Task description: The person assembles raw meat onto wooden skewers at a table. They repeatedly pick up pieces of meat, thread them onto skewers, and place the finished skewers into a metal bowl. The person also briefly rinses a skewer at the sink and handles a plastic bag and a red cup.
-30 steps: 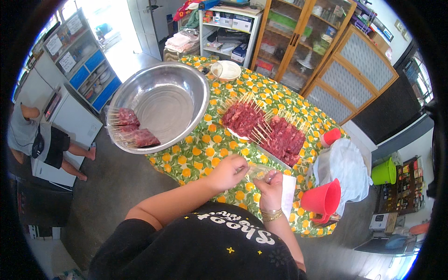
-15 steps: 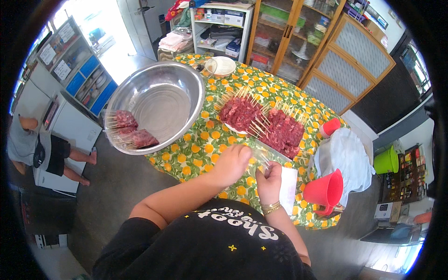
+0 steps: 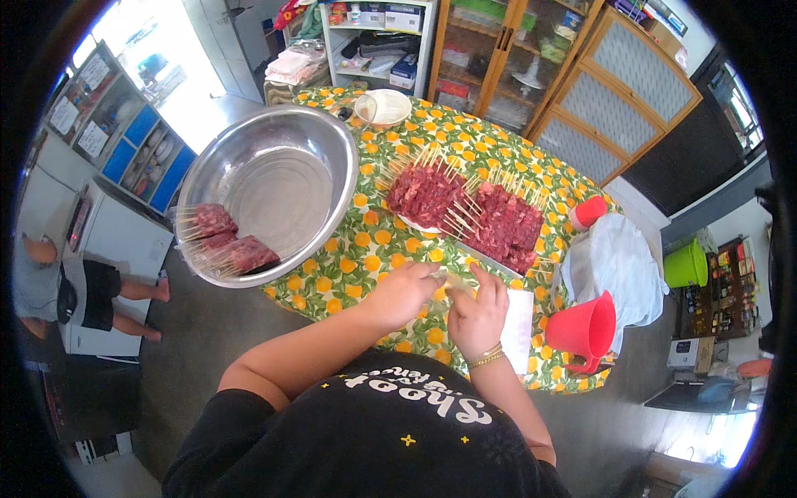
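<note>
Close in front of my body, my left hand [image 3: 407, 292] and my right hand [image 3: 480, 314] are both closed in a pinch on a thin, clear plastic bag [image 3: 449, 285], hard to make out against the cloth. Just beyond them, raw meat skewers [image 3: 426, 196] are heaped on a white plate. More raw meat skewers [image 3: 501, 226] lie in rows on a shallow tray, their bare sticks pointing outward. Beside my right wrist is a flat white sheet or stack [image 3: 518, 330]. Bagged skewers [image 3: 241, 251] rest inside the big metal basin [image 3: 286, 187] to the left.
A patterned tablecloth [image 3: 332, 286] covers the table. On its right stand a red pitcher [image 3: 581, 332], a red cup [image 3: 589, 212] and a pale blue cloth bundle [image 3: 610, 266]. A white bowl [image 3: 387, 108] sits at the far edge. Another person [image 3: 87, 286] is at the far left.
My hands have shifted slightly, and the fingers of my right hand now reach forward over the plastic. The view has moved a little; the skewers and basin stay in place.
</note>
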